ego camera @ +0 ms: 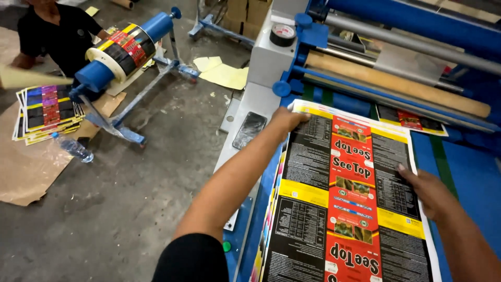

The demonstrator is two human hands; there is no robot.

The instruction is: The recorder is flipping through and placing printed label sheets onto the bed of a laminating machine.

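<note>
Under both hands: printed sheet (349, 198) flat on blue machine bed (469, 177). Left hand (284, 121) presses top-left corner, right hand (425, 188) open flat on right edge. Sheet aligned short of rollers (396, 83); another sheet (412, 121) lies beyond, at rollers.

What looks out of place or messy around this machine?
Loose yellow paper sheets lie scattered on the floor. A plastic bottle lies on its side there. A roll of tape and a phone sit on the machine.
</note>
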